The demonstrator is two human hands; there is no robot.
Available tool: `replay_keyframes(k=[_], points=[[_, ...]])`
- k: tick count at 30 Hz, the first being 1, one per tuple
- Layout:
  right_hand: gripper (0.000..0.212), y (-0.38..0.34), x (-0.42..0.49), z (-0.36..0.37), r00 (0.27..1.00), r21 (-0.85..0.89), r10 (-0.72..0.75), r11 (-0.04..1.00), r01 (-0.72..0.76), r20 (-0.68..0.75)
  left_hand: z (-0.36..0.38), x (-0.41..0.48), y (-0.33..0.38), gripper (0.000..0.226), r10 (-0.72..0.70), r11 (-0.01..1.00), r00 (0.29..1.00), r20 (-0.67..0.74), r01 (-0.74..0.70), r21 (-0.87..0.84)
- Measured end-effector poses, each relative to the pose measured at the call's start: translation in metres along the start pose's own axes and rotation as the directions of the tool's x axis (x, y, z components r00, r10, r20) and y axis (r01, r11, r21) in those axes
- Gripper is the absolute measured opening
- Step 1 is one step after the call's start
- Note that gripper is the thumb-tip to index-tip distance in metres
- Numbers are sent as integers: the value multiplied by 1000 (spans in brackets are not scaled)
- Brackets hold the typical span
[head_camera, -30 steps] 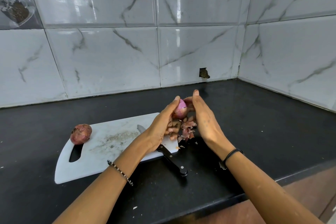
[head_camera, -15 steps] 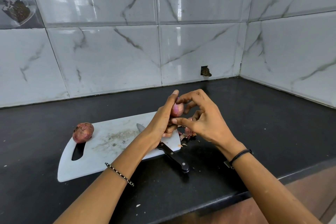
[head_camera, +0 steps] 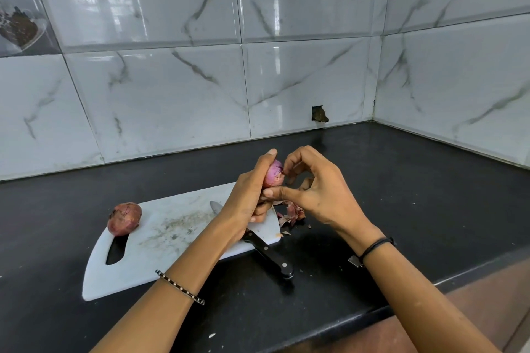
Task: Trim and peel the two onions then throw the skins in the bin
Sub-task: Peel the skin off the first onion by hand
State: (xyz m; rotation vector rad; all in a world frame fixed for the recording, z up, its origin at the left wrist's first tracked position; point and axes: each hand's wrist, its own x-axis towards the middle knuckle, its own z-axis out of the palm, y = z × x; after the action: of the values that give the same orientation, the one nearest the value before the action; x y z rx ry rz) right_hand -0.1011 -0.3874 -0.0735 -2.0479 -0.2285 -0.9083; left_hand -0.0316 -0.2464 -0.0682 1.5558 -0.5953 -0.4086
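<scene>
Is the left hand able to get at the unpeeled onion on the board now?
Likely not yet: the left hand grips the half-peeled onion. The path looks free, though; the unpeeled onion lies uncovered at the left end of the cutting board.

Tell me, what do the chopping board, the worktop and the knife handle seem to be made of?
Chopping board: likely white plastic, matte, scuffed with grey cut marks. Worktop: probably polished black stone, with a faint sheen near the wall. Knife handle: black, smooth, with a silver rivet; plastic or wood, unclear.
</scene>
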Motion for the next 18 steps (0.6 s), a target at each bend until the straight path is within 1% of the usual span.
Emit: replay_keyframes(k=[2, 4, 6, 12, 15, 18], points=[[44, -2, -1, -1, 996, 82, 85, 993, -84, -14, 1, 1, 0, 61, 12, 1000, 1000, -21, -12, 0], [39, -3, 0, -2, 982, 149, 191, 971, -188, -10, 2, 3, -1, 56, 34, 999, 998, -48, -34, -14], [35, -4, 0, -4, 969, 186, 247, 951, -246, 21, 3, 5, -2, 51, 63, 997, 996, -63, -65, -36], [16, 0, 3, -6, 960, 320, 269, 906, -278, 75, 0, 8, -5, 67, 79, 993, 992, -97, -87, -82], [15, 0, 4, -6, 949, 369, 303, 875, -313, 87, 0, 8, -5, 67, 83, 991, 993, -87, -92, -95], [12, -2, 5, -8, 935, 400, 348, 848, -347, 74, -1, 8, -4, 65, 53, 984, 996, -69, -64, -168]])
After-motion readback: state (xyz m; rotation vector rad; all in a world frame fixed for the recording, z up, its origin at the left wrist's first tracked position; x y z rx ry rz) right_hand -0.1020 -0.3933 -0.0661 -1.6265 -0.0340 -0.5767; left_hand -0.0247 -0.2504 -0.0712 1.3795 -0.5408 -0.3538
